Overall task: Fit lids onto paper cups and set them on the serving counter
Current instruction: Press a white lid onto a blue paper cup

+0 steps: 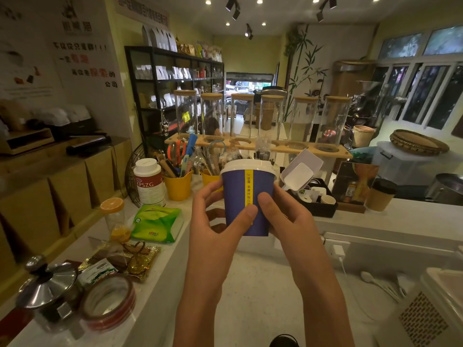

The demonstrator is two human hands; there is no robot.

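A blue paper cup point(238, 194) with a yellow vertical stripe is held upright in mid-air at the centre of the head view. A white lid point(246, 165) sits on its rim. My left hand point(215, 221) wraps the cup's left side, thumb pressed on the front. My right hand point(283, 216) grips the right side, thumb on the front beside the stripe. The cup hovers above the white serving counter point(390, 219), which runs to the right behind it.
A brown paper cup with a black lid point(380, 195) stands on the counter at right. A black tray point(315, 204) with white scoops sits just behind the held cup. Yellow utensil pots point(178, 186), a tissue pack point(157, 222), tape rolls point(107, 306) and a pot lid point(50, 281) crowd the left ledge.
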